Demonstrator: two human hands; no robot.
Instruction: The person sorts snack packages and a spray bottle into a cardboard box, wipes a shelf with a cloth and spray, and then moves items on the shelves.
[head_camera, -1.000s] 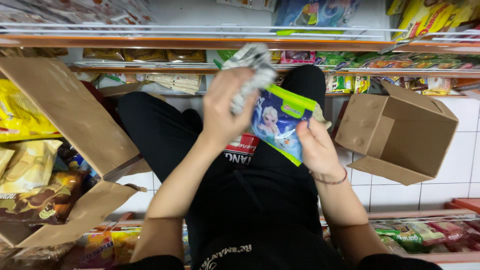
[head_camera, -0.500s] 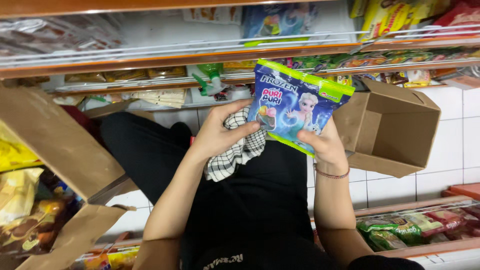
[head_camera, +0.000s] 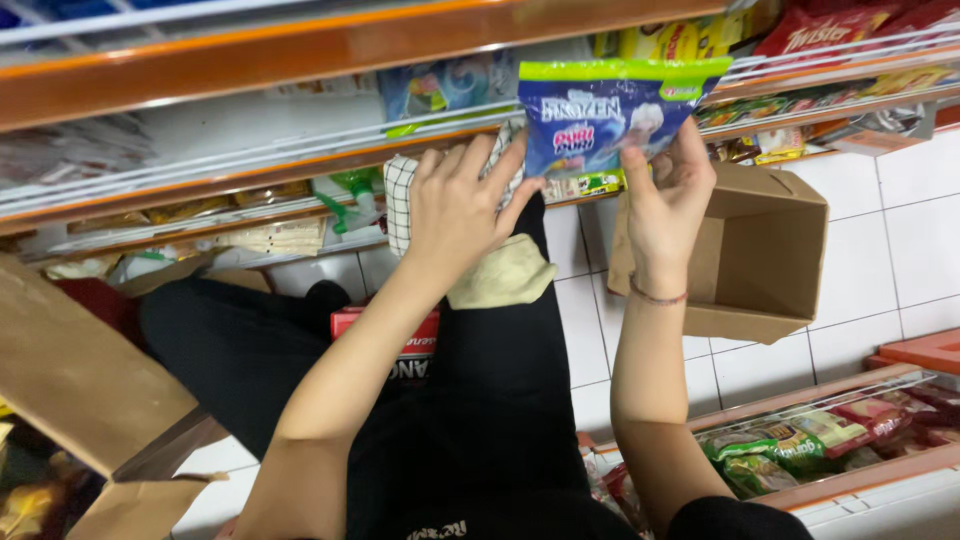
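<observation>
Held up against the orange-edged shelf rail (head_camera: 300, 45): a blue snack bag (head_camera: 610, 115) with a bright green band along its top seam, glossy, flat and uncreased, printed with a pale cartoon figure and a pink patch near the middle. Pinched at its lower right edge by the right hand (head_camera: 665, 205), thumb in front and fingers behind, closed on the bag. Supported at its lower left corner by the left hand (head_camera: 460, 205), which is also closed over a checked white cloth (head_camera: 400, 195); a beige fold of that cloth (head_camera: 505, 280) hanging below the palm. Thin bracelet (head_camera: 655, 297) on the right wrist.

Behind the bag, white wire shelf dividers (head_camera: 250, 150) with more packets, among them a green-and-white pack (head_camera: 350, 195). Upper right, yellow and red crisp bags (head_camera: 820, 30) on a higher shelf. Just right of the right forearm, an open brown cardboard box (head_camera: 765, 260) on the white tiled floor (head_camera: 900, 230). Far left, another cardboard carton flap (head_camera: 80, 375). Lower right, a bottom shelf of green and red packets (head_camera: 800, 440). Below the arms, black trousers (head_camera: 500, 400) and a red pack (head_camera: 385, 335) on the lap.
</observation>
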